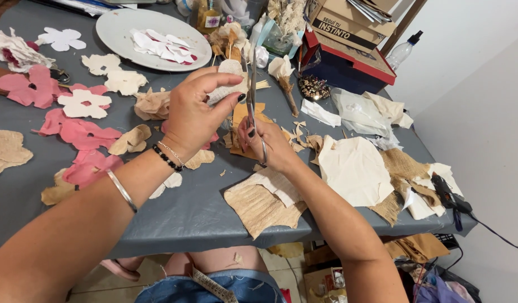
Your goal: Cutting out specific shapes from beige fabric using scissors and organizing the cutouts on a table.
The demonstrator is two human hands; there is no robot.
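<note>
Both forearms extend from the lower edge of the view over the near edge of the grey table [174,219] and converge above its centre. The left forearm enters from the lower left, carrying a silver bangle and a beaded bracelet at the wrist. The left hand [194,115] is raised, palm turned down, fingers curled closed around a small pale fabric piece [228,81], pinched between thumb and fingertips. The right forearm enters from the lower right. The right hand [270,146] is closed around the handles of a pair of scissors [252,95], with the blades pointing up and away toward the fabric piece; the blade tips stand just beside that piece, and whether the blades are parted cannot be told.

Directly below the hands lie small fabric offcuts [295,140]. A beige textured cloth piece [264,205] lies at the near table edge, and a cream cloth sheet [354,168] lies to its right. Pink fabric flowers [79,134] and cream fabric flowers [110,76] lie to the left. A white plate [115,31] holding white cut shapes stands at the far side.
</note>
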